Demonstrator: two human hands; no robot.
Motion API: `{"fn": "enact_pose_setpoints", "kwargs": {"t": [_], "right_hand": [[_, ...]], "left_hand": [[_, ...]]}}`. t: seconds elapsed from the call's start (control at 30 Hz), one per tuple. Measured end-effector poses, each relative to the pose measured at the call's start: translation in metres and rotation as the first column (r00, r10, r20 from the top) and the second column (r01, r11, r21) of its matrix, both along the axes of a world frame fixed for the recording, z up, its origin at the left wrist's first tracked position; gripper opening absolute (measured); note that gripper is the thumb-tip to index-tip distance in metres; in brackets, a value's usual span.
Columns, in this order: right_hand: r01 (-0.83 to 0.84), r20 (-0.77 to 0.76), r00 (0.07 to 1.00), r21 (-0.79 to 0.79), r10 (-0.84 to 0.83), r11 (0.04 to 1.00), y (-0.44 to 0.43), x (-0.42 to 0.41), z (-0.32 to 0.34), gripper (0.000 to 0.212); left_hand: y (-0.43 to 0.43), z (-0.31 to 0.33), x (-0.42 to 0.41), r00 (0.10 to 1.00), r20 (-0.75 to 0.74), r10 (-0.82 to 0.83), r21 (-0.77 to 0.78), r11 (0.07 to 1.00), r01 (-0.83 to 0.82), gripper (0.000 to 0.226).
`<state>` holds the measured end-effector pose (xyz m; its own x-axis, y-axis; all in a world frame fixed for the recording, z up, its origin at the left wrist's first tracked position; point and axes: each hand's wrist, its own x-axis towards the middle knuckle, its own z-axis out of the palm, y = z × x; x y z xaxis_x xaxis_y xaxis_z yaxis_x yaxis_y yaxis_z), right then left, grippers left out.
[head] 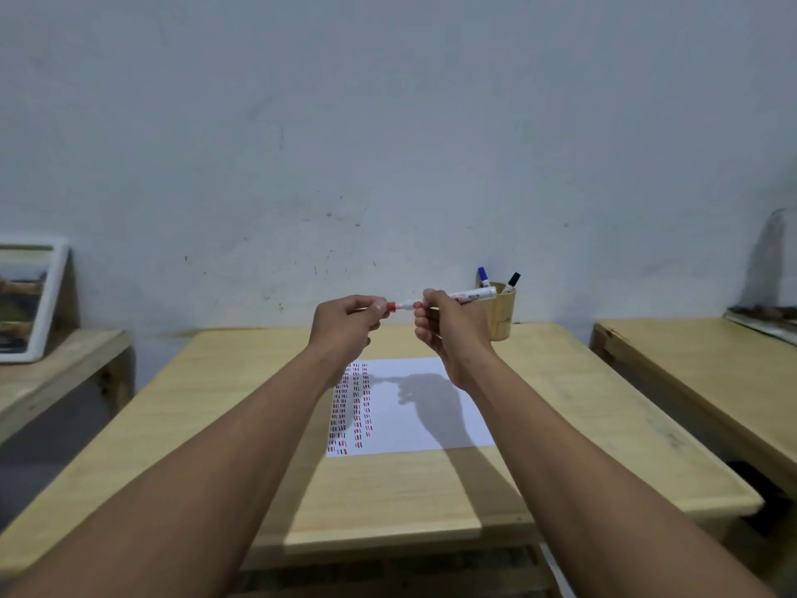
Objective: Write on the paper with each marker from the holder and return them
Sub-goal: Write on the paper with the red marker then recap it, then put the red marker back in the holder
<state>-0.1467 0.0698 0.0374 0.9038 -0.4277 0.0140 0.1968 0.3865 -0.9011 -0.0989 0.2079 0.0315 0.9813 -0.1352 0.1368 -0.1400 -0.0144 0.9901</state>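
Observation:
I hold a red marker (472, 295) level in the air above the table. My right hand (448, 328) grips its white barrel. My left hand (345, 323) pinches the red cap (391, 306) at the marker's left end; whether the cap is seated or just off the tip I cannot tell. Below my hands lies a white paper (401, 429) with columns of short red, blue and black dashes along its left side. A wooden holder (502, 315) stands at the table's far right with a blue marker (484, 276) and a black marker (512, 281) upright in it.
The light wooden table (224, 403) stands against a pale wall. A second wooden table (698, 373) is on the right across a gap. On the left, a low bench (51, 373) carries a framed picture (30, 299).

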Motion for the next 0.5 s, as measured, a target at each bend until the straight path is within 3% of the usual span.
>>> {"fn": "enact_pose_setpoints", "kwargs": {"t": [0.5], "right_hand": [[0.009, 0.035, 0.999, -0.033, -0.008, 0.999, -0.021, -0.006, 0.007, 0.016]], "left_hand": [[-0.024, 0.016, 0.0, 1.0, -0.009, -0.008, 0.027, 1.0, 0.008, 0.012]]}}
